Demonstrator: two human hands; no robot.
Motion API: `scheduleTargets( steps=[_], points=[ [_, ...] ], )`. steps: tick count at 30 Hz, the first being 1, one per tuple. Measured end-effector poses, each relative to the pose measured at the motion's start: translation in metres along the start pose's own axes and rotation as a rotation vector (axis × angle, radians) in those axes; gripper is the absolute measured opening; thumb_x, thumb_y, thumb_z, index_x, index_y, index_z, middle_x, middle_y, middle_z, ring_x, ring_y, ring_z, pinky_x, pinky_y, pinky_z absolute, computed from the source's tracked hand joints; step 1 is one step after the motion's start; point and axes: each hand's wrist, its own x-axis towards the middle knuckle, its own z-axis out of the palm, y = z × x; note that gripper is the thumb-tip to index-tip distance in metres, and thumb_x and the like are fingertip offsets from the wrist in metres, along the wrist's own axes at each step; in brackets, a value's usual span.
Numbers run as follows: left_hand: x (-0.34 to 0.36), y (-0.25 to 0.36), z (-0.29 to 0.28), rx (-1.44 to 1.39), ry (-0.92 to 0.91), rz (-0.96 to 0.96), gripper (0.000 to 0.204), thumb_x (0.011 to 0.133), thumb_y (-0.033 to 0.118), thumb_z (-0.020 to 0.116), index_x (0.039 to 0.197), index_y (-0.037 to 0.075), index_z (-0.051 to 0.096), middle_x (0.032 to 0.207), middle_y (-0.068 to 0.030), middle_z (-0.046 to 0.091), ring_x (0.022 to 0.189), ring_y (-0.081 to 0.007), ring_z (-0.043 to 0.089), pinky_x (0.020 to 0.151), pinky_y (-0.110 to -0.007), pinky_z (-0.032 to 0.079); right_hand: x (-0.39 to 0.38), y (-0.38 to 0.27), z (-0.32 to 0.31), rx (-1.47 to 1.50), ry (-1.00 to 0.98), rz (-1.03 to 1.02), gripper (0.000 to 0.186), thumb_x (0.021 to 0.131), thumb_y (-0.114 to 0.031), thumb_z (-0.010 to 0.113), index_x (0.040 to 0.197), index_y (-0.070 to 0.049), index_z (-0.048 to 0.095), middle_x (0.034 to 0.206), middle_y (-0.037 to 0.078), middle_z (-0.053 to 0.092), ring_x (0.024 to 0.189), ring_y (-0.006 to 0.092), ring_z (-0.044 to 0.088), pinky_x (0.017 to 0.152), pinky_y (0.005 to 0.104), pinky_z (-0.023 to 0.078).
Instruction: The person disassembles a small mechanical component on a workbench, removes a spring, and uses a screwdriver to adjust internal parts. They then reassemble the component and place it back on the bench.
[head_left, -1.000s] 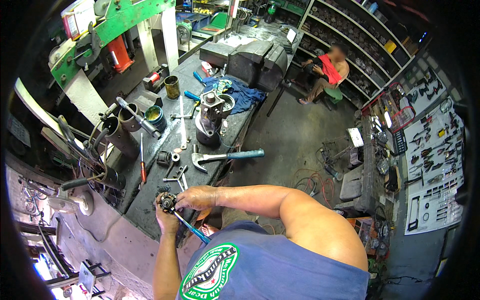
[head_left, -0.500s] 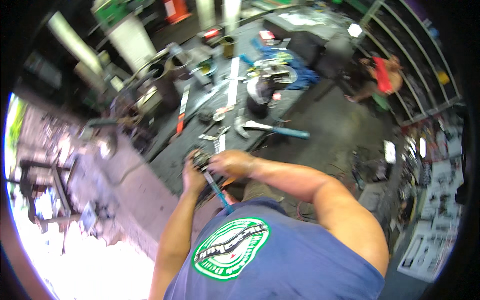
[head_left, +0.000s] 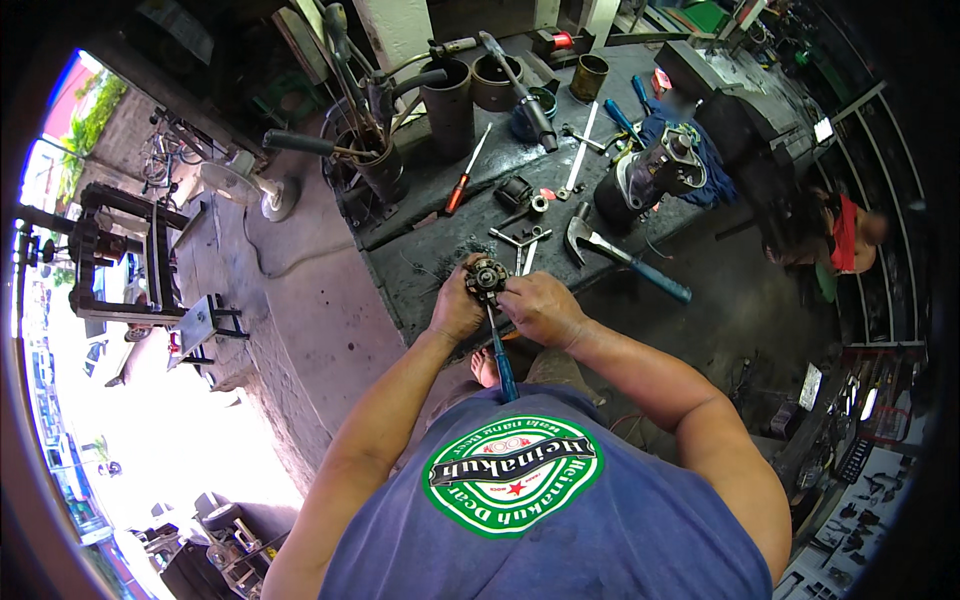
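At the near edge of the workbench, my left hand [head_left: 458,303] is closed around a round metal machine part [head_left: 487,277] with a ringed, greasy face. My right hand [head_left: 543,308] has its fingers curled against the right edge of the same part; the fingertips are partly hidden. A screwdriver [head_left: 505,365] with a blue handle runs from under the part down to my shirt front, its tip out of sight. Just beyond my hands lie a three-armed socket wrench [head_left: 520,240] and a claw hammer [head_left: 625,255] with a blue grip.
On the dark workbench [head_left: 400,270] stand a motor-like housing [head_left: 650,180], a red-handled screwdriver [head_left: 467,175], a long flat wrench [head_left: 581,150] and several metal cans [head_left: 590,78]. A fan [head_left: 250,185] is at left. Another person [head_left: 845,235] is low at the right, by shelving.
My view has swung, so the bench and tools appear shifted, and the blur has gone. Both hands stay on the round part, with the blue-handled screwdriver still below it.
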Motion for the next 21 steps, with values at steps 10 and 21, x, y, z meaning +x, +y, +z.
scheduleTargets(
  steps=[10, 21],
  points=[
    [-0.002, -0.010, 0.000, 0.046, 0.019, 0.002, 0.068, 0.087, 0.003, 0.085, 0.150, 0.002, 0.060, 0.138, -0.0147, 0.073, 0.128, -0.0254, 0.071, 0.113, -0.039, 0.055, 0.005, -0.008, 0.006, -0.032, 0.017, 0.075, 0.009, 0.089, -0.015, 0.075, 0.092, -0.008, 0.070, 0.091, 0.011, 0.066, 0.083, 0.0355, 0.071, 0.076, 0.0503, 0.057],
    [-0.001, -0.009, 0.000, 0.087, 0.033, -0.029, 0.071, 0.083, 0.011, 0.093, 0.146, 0.002, 0.061, 0.137, -0.0161, 0.073, 0.127, -0.0283, 0.072, 0.113, -0.040, 0.055, -0.003, -0.025, 0.020, 0.200, 0.241, 0.557, 0.039, 0.089, -0.026, 0.094, 0.105, -0.001, 0.070, 0.096, 0.017, 0.076, 0.084, 0.0379, 0.076, 0.074, 0.0478, 0.059]
  ],
)
